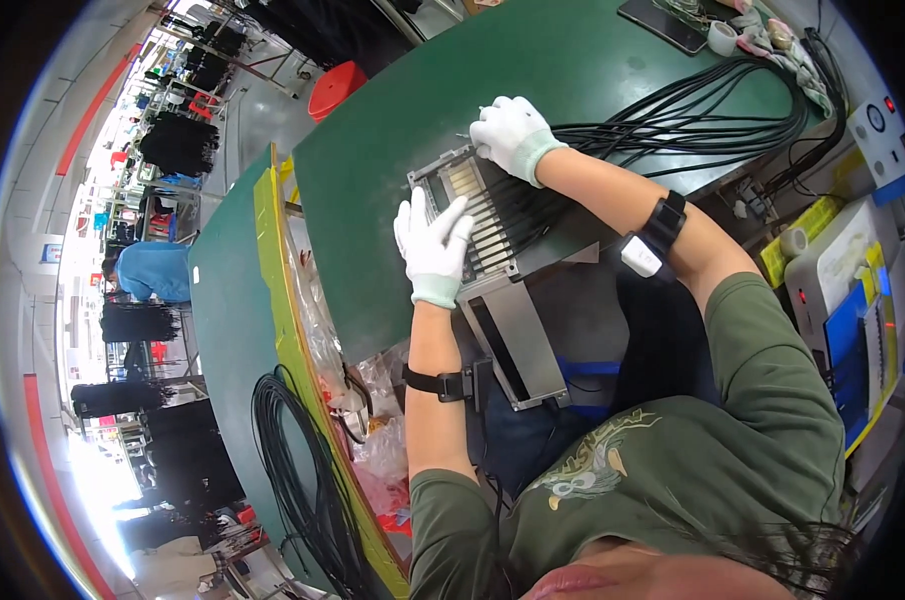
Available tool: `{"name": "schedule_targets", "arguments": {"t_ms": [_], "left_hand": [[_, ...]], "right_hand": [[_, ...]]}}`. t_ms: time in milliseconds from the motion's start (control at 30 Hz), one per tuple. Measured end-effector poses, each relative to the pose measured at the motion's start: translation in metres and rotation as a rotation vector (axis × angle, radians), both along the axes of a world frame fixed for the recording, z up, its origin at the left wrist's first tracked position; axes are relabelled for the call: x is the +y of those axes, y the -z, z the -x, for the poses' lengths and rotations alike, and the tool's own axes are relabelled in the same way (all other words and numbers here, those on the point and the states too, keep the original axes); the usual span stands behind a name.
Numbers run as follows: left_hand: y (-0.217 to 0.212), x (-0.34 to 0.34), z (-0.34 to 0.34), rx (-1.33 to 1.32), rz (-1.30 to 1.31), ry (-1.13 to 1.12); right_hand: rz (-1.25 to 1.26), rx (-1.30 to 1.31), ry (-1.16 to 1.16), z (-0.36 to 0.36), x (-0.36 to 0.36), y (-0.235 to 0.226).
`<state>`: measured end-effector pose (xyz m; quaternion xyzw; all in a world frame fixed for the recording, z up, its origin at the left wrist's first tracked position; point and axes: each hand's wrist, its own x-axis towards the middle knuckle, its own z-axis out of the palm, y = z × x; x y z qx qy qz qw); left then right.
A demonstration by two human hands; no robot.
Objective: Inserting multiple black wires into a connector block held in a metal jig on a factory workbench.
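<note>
A metal jig (493, 248) with several parallel pale slots lies on the green table near its edge. Black cables (538, 212) run into its right side. My left hand (435, 245), in a white glove, rests over the jig's left side with thumb and fingers spread. At the jig's far end is my right hand (513, 138), also gloved, its fingers curled closed. A thin tip pokes out by those fingers, but what they grip is hidden. Toward my body, a grey metal plate (521, 335) with a long black strip adjoins the jig.
A thick bundle of black cables (713, 110) stretches across the right of the green table (373, 130). A dark tablet-like device (663, 25) lies at the far edge. Coiled cable (308, 470) sits on another surface at left, past a yellow-edged gap with plastic bags (383, 450). Machines (843, 290) stand right.
</note>
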<state>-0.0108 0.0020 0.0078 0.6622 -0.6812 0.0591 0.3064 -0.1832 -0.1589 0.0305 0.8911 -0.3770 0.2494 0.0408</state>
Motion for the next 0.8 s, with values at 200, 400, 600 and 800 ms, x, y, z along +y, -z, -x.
{"name": "schedule_targets", "arguments": {"t_ms": [200, 400, 600, 800], "left_hand": [[0.009, 0.001, -0.013, 0.507, 0.120, -0.286], [0.009, -0.004, -0.008, 0.709, 0.170, -0.187], [0.008, -0.003, -0.007, 0.494, 0.143, 0.134], [0.010, -0.002, -0.015, 1.101, 0.146, 0.034]], "right_hand": [[-0.085, -0.091, -0.158, 0.014, 0.007, -0.009], [-0.031, -0.143, -0.337, 0.017, 0.011, -0.008], [-0.123, -0.175, -0.489, -0.002, 0.052, -0.018], [-0.270, -0.029, -0.343, 0.018, 0.018, -0.024]]}}
